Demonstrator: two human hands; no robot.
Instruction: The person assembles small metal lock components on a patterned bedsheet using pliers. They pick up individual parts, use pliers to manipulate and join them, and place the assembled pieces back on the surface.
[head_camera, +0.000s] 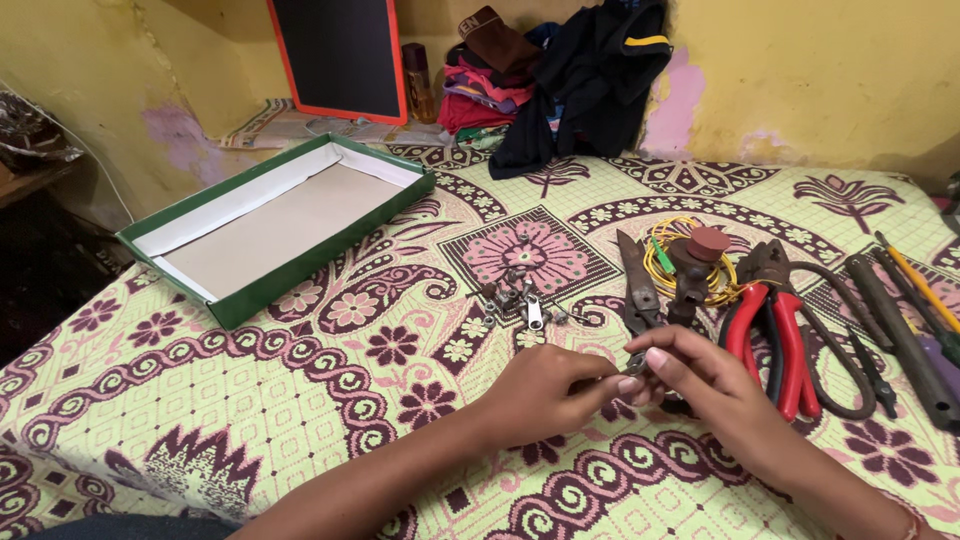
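Both hands meeting near centre-right of bedspread (250, 400): left hand (540, 395) touching right hand (700, 375), small metal piece (634, 364) sitting between fingertips. Cluster of zipper sliders (520, 295) lying just beyond hands. Shears (636, 282) lying right of cluster; wire coil (680, 262) and pliers (770, 335) lying further right. Open box (275, 225) sitting far left. Clothes pile (560, 80) resting against far wall.

Left: open bedspread (250, 400) up to the green box (275, 225).
Right: pliers (775, 335) and screwdrivers (905, 325) crowd in.
Ahead: zipper sliders (520, 298) scattered.
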